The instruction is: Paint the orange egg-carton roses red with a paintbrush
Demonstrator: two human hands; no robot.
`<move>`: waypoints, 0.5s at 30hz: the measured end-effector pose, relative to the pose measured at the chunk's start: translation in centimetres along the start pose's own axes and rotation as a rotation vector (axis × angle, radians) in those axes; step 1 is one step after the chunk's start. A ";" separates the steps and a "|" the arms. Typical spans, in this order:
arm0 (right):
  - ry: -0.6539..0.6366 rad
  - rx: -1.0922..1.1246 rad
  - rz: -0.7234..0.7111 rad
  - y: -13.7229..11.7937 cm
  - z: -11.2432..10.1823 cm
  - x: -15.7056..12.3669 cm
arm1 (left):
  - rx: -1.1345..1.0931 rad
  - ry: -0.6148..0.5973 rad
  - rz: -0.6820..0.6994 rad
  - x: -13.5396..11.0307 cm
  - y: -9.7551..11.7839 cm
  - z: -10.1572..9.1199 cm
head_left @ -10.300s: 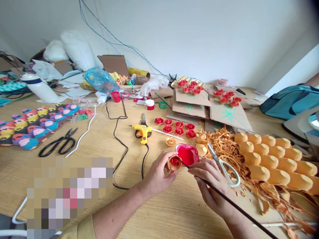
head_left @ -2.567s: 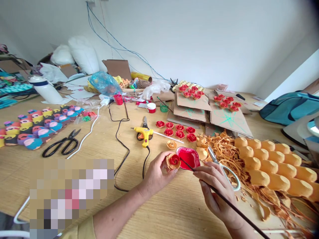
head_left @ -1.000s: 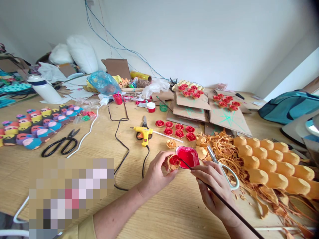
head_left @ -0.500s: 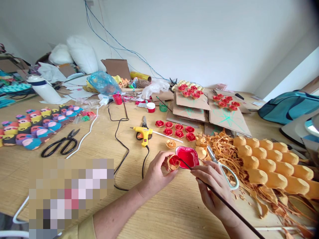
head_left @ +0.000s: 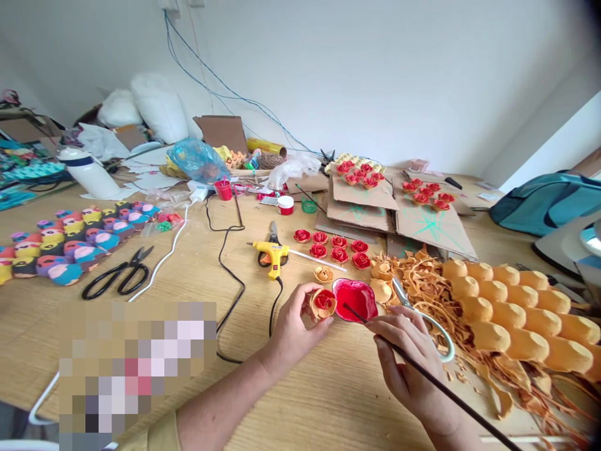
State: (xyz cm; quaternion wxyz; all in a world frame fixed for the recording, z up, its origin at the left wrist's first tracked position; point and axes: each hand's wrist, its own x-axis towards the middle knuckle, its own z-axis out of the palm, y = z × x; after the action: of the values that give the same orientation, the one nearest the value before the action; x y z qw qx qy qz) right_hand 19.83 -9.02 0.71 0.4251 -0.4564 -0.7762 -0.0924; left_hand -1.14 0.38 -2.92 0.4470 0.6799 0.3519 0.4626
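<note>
Between the thumb and fingers of my left hand (head_left: 297,327) is a paper flower (head_left: 323,303), orange outside with a red-painted centre. My right hand (head_left: 413,357) grips a long dark paintbrush (head_left: 436,381) like a pen. Its tip is in the red paint of a small scalloped dish (head_left: 375,308), just right of the flower. Behind the dish lies an unpainted orange paper flower (head_left: 323,274). Farther back, several red paper flowers (head_left: 339,255) stand in two rows. White-handled scissors (head_left: 444,338) lie partly behind my right hand.
A yellow glue gun (head_left: 273,255) rests over scissors, its black cord running forward. Orange egg-carton trays (head_left: 530,313) and scraps (head_left: 422,282) cover the right side. Black-handled scissors (head_left: 115,275) and a painted egg tray (head_left: 70,241) lie left. Cardboard sheets (head_left: 434,228) hold more red flowers.
The brush tip has moved right, from the flower's centre into the red paint. More red shows in the flower, which is turned slightly. The whole view has shifted a little.
</note>
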 end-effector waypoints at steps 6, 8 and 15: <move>0.008 -0.077 0.047 0.3 0.1 0.1 | 0.052 0.015 -0.027 -0.1 -0.3 -0.1; -0.006 -0.098 0.071 0.4 0.2 -0.1 | 0.092 0.008 0.008 0.0 -0.3 -0.2; -0.033 -0.137 0.117 0.8 0.4 -0.5 | 0.156 0.020 0.063 0.2 0.1 -0.4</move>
State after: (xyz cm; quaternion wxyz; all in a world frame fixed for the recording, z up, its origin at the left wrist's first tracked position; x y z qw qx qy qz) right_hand 20.36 -8.63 -0.08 0.3847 -0.5303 -0.7471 -0.1126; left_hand -1.44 0.67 -2.71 0.3743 0.7187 0.3696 0.4547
